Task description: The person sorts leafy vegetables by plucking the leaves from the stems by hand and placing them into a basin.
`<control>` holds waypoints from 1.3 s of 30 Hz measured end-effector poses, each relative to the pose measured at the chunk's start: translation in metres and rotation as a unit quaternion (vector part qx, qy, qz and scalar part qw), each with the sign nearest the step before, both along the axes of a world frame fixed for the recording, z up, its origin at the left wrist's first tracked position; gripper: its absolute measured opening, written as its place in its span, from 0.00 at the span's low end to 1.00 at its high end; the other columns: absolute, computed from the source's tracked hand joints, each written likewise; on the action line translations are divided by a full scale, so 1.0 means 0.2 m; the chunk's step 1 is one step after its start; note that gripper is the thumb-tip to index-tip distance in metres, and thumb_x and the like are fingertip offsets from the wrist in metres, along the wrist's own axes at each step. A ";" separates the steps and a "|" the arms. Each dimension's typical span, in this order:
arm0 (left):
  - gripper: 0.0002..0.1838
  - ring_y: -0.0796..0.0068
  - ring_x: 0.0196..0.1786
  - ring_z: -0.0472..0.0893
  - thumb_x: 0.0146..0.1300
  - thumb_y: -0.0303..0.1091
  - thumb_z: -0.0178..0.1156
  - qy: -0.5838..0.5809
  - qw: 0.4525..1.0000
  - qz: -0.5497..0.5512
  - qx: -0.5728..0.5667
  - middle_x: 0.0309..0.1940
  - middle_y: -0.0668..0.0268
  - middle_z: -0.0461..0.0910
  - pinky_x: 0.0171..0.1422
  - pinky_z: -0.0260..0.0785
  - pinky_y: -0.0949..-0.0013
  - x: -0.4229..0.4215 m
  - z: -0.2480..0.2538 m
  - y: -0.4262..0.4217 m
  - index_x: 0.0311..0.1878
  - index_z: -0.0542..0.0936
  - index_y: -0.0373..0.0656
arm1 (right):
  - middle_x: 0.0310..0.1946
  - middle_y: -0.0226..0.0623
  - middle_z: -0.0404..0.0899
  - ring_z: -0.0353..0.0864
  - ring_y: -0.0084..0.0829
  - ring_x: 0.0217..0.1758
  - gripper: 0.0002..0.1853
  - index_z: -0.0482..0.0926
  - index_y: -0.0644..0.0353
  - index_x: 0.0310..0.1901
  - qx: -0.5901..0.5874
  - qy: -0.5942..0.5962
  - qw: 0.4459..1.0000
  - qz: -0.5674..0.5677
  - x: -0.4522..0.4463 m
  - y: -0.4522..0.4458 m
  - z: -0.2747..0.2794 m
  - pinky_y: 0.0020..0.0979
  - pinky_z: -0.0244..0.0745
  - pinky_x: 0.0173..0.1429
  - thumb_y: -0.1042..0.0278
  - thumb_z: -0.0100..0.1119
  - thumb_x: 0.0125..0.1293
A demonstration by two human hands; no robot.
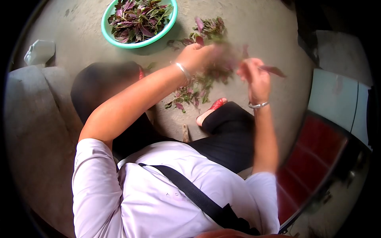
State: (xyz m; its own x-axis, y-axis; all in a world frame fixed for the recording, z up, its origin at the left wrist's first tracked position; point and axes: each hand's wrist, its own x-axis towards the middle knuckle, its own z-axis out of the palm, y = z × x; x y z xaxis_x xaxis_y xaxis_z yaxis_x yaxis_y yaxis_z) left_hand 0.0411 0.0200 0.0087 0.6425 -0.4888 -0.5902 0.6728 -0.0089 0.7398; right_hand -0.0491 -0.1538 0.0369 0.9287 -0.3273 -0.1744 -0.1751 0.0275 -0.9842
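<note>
My left hand [198,57], a silver bangle at its wrist, reaches over a pile of leafy greens on the floor. Its fingers close round a sprig of purple-green leaves [222,57], smeared by motion. To the right, my right hand [257,77] is raised with fingers pinched on a purple leaf [273,71] that sticks out to the right. Below and between the hands lies the loose pile of greens [204,85] on bare concrete. A green-rimmed basin [139,45] heaped with purple and green leaves [139,22] stands beyond my left hand.
My knees are spread on either side, and a red sandal [218,104] shows near the pile. A glossy red panel with a pale top [331,97] stands at right. A whitish container [39,52] sits at far left. A small wooden piece [185,133] lies between my legs.
</note>
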 end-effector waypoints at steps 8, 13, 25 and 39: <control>0.06 0.77 0.26 0.74 0.58 0.28 0.55 0.002 0.996 -0.078 0.041 0.31 0.63 0.78 0.29 0.67 0.77 -0.01 0.03 0.02 0.36 0.74 0.35 | 0.37 0.28 0.71 0.71 0.17 0.37 0.12 0.76 0.62 0.43 -0.046 0.040 0.969 0.241 -0.08 0.12 -0.01 0.18 0.68 0.36 0.70 0.57 0.58; 0.13 0.74 0.35 0.77 0.54 0.24 0.56 -0.190 0.969 0.044 0.153 0.35 0.65 0.79 0.37 0.71 0.74 0.39 -0.04 0.22 0.44 0.78 0.40 | 0.27 0.25 0.75 0.72 0.15 0.29 0.10 0.76 0.63 0.42 -0.102 0.110 0.981 0.125 -0.05 -0.07 -0.16 0.18 0.69 0.33 0.67 0.55 0.60; 0.15 0.68 0.42 0.75 0.56 0.32 0.59 -0.033 0.985 0.170 -0.012 0.39 0.59 0.72 0.48 0.68 0.68 0.60 -0.17 0.35 0.45 0.72 0.36 | 0.30 0.36 0.80 0.79 0.27 0.31 0.10 0.79 0.59 0.36 -0.246 0.273 0.923 0.116 -0.04 -0.30 -0.82 0.29 0.74 0.34 0.65 0.53 0.56; 0.13 0.74 0.45 0.75 0.64 0.30 0.46 -0.021 0.997 0.072 0.007 0.46 0.60 0.75 0.53 0.65 0.72 0.27 0.12 0.17 0.50 0.70 0.35 | 0.44 0.44 0.77 0.73 0.43 0.50 0.14 0.77 0.53 0.44 -0.382 0.312 0.868 -0.052 0.52 -0.60 -1.46 0.36 0.67 0.54 0.69 0.51 0.55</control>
